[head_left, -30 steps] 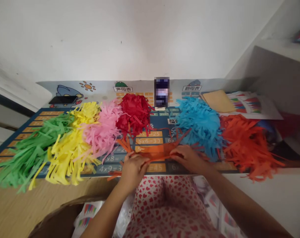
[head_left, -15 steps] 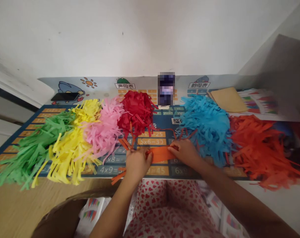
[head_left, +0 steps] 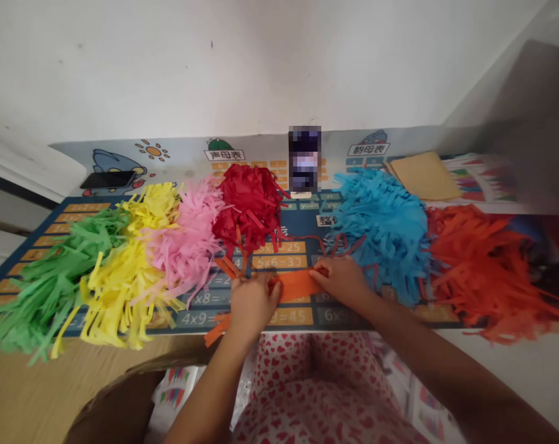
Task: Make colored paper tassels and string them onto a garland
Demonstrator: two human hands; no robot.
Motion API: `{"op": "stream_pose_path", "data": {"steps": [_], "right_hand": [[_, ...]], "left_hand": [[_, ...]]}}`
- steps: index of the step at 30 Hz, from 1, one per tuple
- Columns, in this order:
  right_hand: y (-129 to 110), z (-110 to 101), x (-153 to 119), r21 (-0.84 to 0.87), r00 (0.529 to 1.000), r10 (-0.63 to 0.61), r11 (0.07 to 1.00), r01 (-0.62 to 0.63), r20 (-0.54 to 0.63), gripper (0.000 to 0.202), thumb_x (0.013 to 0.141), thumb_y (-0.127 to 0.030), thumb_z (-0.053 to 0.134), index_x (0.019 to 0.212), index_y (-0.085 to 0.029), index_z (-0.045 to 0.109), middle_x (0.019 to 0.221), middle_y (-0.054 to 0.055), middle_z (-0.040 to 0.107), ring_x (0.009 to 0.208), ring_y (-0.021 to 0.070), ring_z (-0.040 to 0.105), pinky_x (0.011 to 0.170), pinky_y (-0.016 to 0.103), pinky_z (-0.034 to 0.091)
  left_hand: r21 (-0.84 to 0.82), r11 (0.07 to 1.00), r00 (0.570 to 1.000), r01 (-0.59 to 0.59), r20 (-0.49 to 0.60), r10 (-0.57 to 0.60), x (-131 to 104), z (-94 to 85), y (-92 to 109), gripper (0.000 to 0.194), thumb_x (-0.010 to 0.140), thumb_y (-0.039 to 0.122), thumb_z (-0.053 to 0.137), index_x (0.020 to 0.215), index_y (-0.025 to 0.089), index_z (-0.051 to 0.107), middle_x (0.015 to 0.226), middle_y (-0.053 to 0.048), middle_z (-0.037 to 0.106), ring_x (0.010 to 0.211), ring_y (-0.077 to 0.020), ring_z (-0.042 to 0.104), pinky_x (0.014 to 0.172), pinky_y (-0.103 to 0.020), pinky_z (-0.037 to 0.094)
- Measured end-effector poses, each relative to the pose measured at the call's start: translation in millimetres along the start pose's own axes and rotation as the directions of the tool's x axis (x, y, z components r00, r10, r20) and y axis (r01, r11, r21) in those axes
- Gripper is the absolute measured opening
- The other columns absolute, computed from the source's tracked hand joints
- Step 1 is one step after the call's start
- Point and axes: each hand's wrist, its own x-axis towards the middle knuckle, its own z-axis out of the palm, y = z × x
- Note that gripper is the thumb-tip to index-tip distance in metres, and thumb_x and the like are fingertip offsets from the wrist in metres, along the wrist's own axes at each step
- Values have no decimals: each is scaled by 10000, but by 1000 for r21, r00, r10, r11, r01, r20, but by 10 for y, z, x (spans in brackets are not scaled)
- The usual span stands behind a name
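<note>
An orange paper piece [head_left: 299, 285] is stretched flat between my hands over the printed mat. My left hand [head_left: 255, 303] pinches its left end, and orange fringe strips [head_left: 227, 267] stick out past that hand. My right hand [head_left: 338, 279] pinches the right end with closed fingers. Just beyond my left hand lies a bunch of red paper fringe [head_left: 250, 206]. Past my right hand is a blue bunch [head_left: 381, 228], with thin reddish strips between it and the red one.
Green [head_left: 61, 277], yellow [head_left: 122, 290] and pink [head_left: 189, 237] bunches lie at left, an orange-red bunch [head_left: 487, 271] at right. A dark phone [head_left: 107, 179], a propped blurred device [head_left: 304, 159] and a tan packet [head_left: 424, 177] are behind. An open box [head_left: 117, 401] stands below.
The view has shifted slightly, so the table items appear a little further left and higher. Both hands keep their hold on the orange paper, nearly unchanged.
</note>
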Motion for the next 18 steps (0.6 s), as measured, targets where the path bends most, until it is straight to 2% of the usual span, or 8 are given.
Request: {"op": "stream_pose_path", "data": {"steps": [3, 5, 7, 8, 10, 13, 16, 18], "right_hand": [[-2, -8, -35, -129, 981, -24, 992, -1, -190, 217, 860, -396, 680, 792, -191, 658, 828, 79, 696, 885, 265, 582, 819, 391, 309], [9, -50, -76, -191, 947, -71, 981, 10, -314, 226, 854, -380, 688, 942, -174, 666, 976, 126, 688, 989, 310, 552, 866, 430, 300], [24, -114, -137, -220, 917, -176, 970, 100, -358, 231, 886, -308, 644, 1071, -171, 657, 1110, 141, 669, 1062, 313, 537, 908, 445, 288], [33, -144, -173, -232, 903, -278, 950, 208, -328, 206, 904, -265, 608, 1087, -186, 659, 1133, 124, 669, 1067, 293, 544, 921, 438, 287], [55, -183, -243, -235, 841, -506, 856, 462, -192, 191, 917, -187, 545, 1058, -217, 671, 1100, 74, 689, 1020, 234, 573, 933, 411, 297], [97, -162, -294, -225, 734, -679, 716, 661, -4, 192, 873, -145, 542, 1003, -195, 675, 1010, 64, 703, 957, 205, 593, 969, 407, 311], [139, -108, -232, -250, 725, -689, 700, 669, 9, 143, 852, -141, 541, 888, -174, 675, 902, 76, 701, 945, 215, 596, 1026, 442, 287], [159, -109, -148, -227, 750, -661, 736, 638, -31, 139, 853, -148, 541, 809, -181, 669, 822, 58, 697, 883, 200, 601, 1020, 434, 293]], "left_hand": [[47, 992, 973, -115, -194, 122, -8, -14, -40, 258, 908, 337, 602, 1112, 191, 658, 1038, -125, 724, 994, -314, 632, 892, -455, 399], [133, 926, 894, -354, -243, 377, 19, -41, -70, 252, 924, 269, 587, 1164, 208, 636, 1189, -132, 672, 1115, -303, 570, 964, -455, 368], [177, 775, 769, -606, -115, 628, 64, -82, -90, 183, 938, 205, 558, 1093, 219, 655, 1134, -101, 680, 1076, -261, 574, 966, -415, 367], [176, 703, 711, -689, -28, 703, 85, -105, -96, 155, 938, 187, 554, 1043, 212, 664, 1059, -87, 692, 1019, -246, 587, 942, -400, 375], [171, 639, 658, -750, 88, 748, 104, -151, -102, 126, 929, 171, 557, 978, 192, 671, 942, -71, 693, 920, -233, 606, 914, -402, 376], [158, 669, 685, -727, 82, 724, 57, -198, -99, 120, 903, 183, 566, 952, 182, 676, 918, -69, 695, 880, -234, 623, 976, -456, 330], [117, 724, 731, -679, 19, 682, -28, -205, -75, 183, 886, 302, 588, 997, 186, 676, 989, -87, 701, 945, -258, 628, 1033, -504, 276], [111, 759, 763, -642, -10, 647, -61, -184, -46, 238, 881, 358, 593, 1019, 179, 669, 1020, -103, 701, 967, -271, 626, 1025, -511, 283]]}}
